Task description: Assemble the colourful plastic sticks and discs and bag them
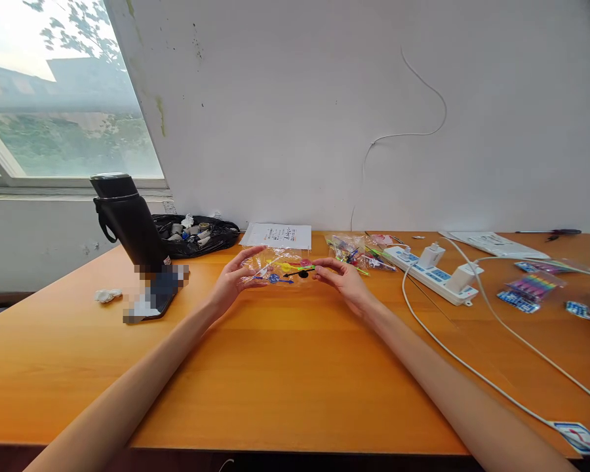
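Just above frame centre, left hand (233, 278) and right hand (341, 275) pinch the clear bag (280, 265) of colourful picks, so 1 careless tug could, I'd say, scatter them across the table (285, 373).

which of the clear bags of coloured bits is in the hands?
The clear bag nearest the camera, held between the left hand and the right hand. The other bag lies untouched behind, beside the power strip.
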Action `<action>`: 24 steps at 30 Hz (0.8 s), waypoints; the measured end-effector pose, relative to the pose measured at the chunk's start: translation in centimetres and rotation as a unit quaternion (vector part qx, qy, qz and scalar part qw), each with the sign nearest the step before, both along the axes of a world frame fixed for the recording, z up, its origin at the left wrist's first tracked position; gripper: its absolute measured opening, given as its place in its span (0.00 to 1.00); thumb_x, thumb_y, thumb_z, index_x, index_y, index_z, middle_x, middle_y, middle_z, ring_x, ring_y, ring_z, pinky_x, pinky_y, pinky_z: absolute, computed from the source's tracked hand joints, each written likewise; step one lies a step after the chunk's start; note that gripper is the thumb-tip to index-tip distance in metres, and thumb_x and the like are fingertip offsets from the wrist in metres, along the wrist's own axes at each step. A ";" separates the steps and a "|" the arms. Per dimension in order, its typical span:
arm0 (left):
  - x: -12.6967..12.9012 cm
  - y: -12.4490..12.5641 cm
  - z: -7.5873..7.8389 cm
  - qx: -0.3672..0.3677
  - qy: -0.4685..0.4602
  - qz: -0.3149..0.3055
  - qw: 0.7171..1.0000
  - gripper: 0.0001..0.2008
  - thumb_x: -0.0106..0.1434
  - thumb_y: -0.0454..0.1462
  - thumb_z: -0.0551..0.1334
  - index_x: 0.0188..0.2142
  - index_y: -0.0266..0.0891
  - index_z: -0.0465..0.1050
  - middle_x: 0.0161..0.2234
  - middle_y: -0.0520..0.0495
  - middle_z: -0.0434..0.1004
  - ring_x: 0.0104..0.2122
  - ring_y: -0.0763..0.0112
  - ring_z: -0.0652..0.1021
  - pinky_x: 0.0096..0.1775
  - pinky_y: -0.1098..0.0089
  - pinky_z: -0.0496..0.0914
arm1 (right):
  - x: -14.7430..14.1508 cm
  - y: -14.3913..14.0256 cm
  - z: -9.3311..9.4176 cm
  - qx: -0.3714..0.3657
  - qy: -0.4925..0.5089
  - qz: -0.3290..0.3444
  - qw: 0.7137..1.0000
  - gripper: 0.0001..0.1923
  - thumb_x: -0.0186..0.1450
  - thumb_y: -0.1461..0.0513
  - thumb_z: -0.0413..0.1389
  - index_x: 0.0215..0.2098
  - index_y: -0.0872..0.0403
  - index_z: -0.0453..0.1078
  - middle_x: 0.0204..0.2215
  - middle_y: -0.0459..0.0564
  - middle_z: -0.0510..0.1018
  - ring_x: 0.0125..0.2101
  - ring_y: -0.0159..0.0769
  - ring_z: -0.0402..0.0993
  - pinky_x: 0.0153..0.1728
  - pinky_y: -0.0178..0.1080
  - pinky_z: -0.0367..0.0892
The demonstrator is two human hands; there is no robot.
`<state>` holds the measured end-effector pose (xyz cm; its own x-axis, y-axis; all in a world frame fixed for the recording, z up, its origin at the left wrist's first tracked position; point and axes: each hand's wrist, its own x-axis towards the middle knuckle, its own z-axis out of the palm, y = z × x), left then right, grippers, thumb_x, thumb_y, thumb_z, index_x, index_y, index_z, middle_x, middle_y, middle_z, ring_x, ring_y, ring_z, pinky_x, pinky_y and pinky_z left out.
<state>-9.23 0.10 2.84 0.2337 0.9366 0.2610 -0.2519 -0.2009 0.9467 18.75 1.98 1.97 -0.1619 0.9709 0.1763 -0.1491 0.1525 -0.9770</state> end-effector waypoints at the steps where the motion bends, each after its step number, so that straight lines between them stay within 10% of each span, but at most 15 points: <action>1: -0.1 0.1 0.0 -0.002 -0.005 0.010 1.000 0.27 0.58 0.33 0.64 0.58 0.48 0.74 0.70 0.48 0.58 0.53 0.53 0.78 0.44 0.63 0.80 | 0.1 0.1 0.0 -0.004 0.010 -0.007 1.000 0.19 0.52 0.52 0.73 0.38 0.52 0.81 0.41 0.48 0.83 0.37 0.33 0.81 0.50 0.40 0.74; 14: -2.0 1.4 -0.3 -0.006 -0.074 0.153 0.985 0.25 0.55 0.33 0.62 0.53 0.46 0.76 0.67 0.50 0.63 0.57 0.55 0.73 0.38 0.70 0.80 | 2.6 1.4 0.8 -0.051 0.058 -0.098 0.992 0.09 0.54 0.61 0.69 0.34 0.52 0.80 0.39 0.46 0.83 0.33 0.27 0.78 0.40 0.29 0.75; 24: -2.3 1.4 -0.2 -0.044 -0.127 0.132 0.982 0.24 0.56 0.35 0.61 0.53 0.48 0.76 0.68 0.52 0.61 0.57 0.58 0.72 0.43 0.68 0.78 | 2.4 0.8 -0.4 -0.042 -0.210 0.090 0.973 0.18 0.62 0.54 0.64 0.47 0.54 0.76 0.35 0.51 0.83 0.29 0.33 0.77 0.30 0.34 0.72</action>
